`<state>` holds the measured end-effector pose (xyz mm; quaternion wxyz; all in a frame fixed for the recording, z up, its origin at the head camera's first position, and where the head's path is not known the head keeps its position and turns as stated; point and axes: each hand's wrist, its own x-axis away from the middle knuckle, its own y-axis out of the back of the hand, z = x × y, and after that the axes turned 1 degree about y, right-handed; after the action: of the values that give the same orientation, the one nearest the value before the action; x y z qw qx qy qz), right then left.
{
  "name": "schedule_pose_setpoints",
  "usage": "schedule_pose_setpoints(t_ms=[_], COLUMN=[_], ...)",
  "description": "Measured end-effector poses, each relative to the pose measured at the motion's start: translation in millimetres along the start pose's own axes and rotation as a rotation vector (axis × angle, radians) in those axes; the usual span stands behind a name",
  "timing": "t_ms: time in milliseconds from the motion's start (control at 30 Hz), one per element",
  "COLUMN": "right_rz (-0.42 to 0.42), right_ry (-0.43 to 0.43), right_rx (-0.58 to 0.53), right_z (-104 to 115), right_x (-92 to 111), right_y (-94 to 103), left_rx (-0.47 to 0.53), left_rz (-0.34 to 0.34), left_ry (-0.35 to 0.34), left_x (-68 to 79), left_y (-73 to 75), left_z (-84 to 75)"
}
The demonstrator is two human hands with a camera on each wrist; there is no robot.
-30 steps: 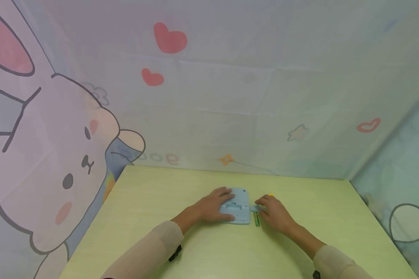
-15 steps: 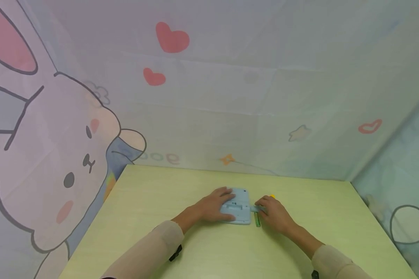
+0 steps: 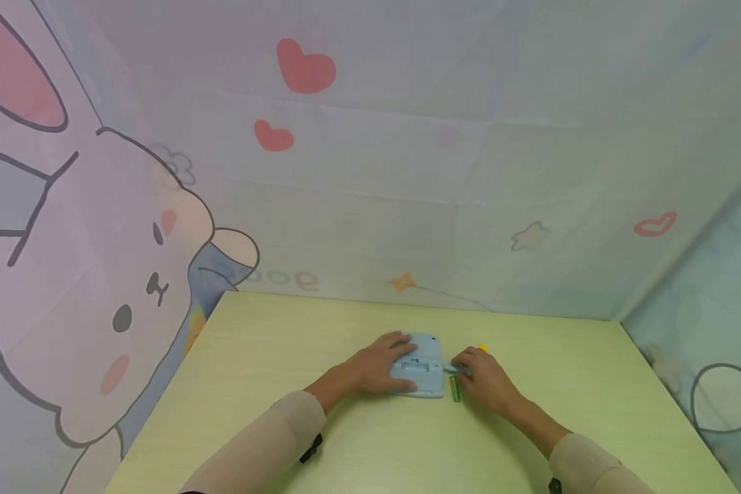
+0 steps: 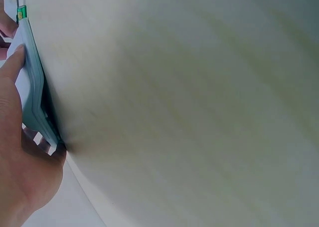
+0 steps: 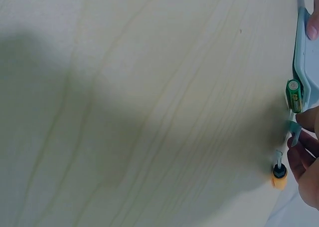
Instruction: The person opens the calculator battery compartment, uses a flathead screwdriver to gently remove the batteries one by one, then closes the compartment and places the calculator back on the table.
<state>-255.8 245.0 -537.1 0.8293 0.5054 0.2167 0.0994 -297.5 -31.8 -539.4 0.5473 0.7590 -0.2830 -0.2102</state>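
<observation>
A light-blue calculator (image 3: 430, 350) lies back side up on the table, its battery recess uncovered. My left hand (image 3: 373, 363) holds it at the left end, thumb across the back near the front edge and fingers spread toward the far edge. In the left wrist view, the calculator (image 4: 34, 87) shows its wedge-shaped side. Just past its right edge, my right hand (image 3: 486, 381) pinches a small light-blue battery cover (image 5: 295, 129) between thumb and fingers. A green battery (image 3: 455, 389) lies on the table between that hand and the calculator.
A short screwdriver (image 5: 279, 174) with an orange-yellow handle and black collar lies beside my right hand. The pale wooden table (image 3: 346, 446) ends at the back against a printed cloth (image 3: 407, 171) with hearts and a rabbit.
The battery cover has tilted slightly in my right fingers and looks narrower from above. My left hand, the calculator and the battery stay in place.
</observation>
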Motion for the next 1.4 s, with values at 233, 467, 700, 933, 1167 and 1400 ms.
schedule_pose_setpoints(t_ms=[233,467,700,933,1167,1400], right_rz=[-0.006,-0.01,-0.011,-0.004,0.018,0.031], right_ry=[-0.009,-0.018,-0.022,-0.013,-0.048,-0.081], right_rx=[-0.002,-0.002,-0.011,-0.007,-0.018,-0.026], right_z=[-1.4,-2.8,-3.0,-3.6,-3.8,-2.2], right_x=[-1.2,-1.1,-1.3,-4.2,-7.8,-12.2], right_y=[-0.1,-0.9,-0.3,1.0,0.8,0.8], left_rx=[0.002,0.0,-0.002,0.001,0.013,0.012], left_rz=[0.0,0.001,0.01,0.009,0.01,0.004], left_ry=[0.001,-0.004,0.007,0.017,0.02,0.025], left_x=[-0.9,-2.2,-2.6,-1.9,-1.2,-1.1], left_y=[-0.6,-2.5,-3.7,-2.9,-3.0,-3.2], left_z=[0.9,2.4,2.4,1.8,1.6,1.1])
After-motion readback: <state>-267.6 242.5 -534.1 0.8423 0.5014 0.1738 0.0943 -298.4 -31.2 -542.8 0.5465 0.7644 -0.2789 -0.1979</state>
